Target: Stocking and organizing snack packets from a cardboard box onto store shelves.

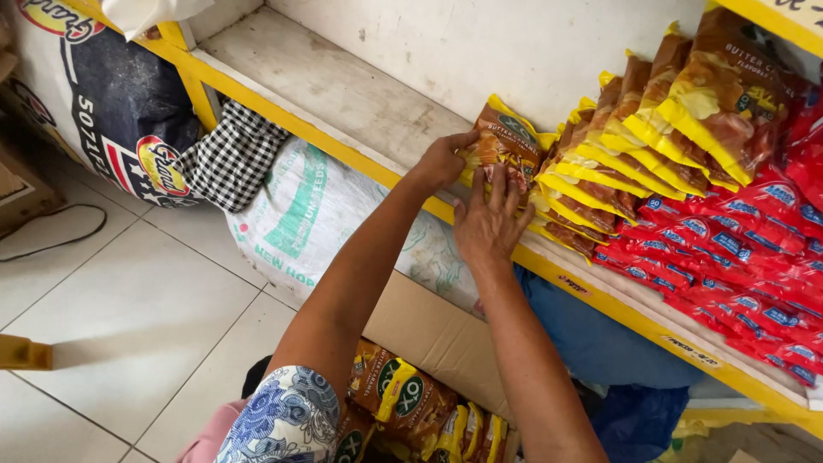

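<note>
My left hand (441, 161) grips the left edge of a brown-and-yellow snack packet (507, 137) standing on the white shelf (343, 86). My right hand (490, 221) presses flat against the lower front of the same packet, fingers spread. The packet stands at the left end of a row of like packets (651, 129) leaning against each other along the shelf. Below my arms a cardboard box (433, 330) holds more of these packets (411, 407).
Red snack packets (737, 249) lie in rows at the shelf's front right. Under the yellow shelf edge (283, 116) sit a white feed sack (317, 214), a checked cloth (231, 154), a dark printed sack (103, 103) and a blue bag (600, 343). The floor is tiled (129, 300).
</note>
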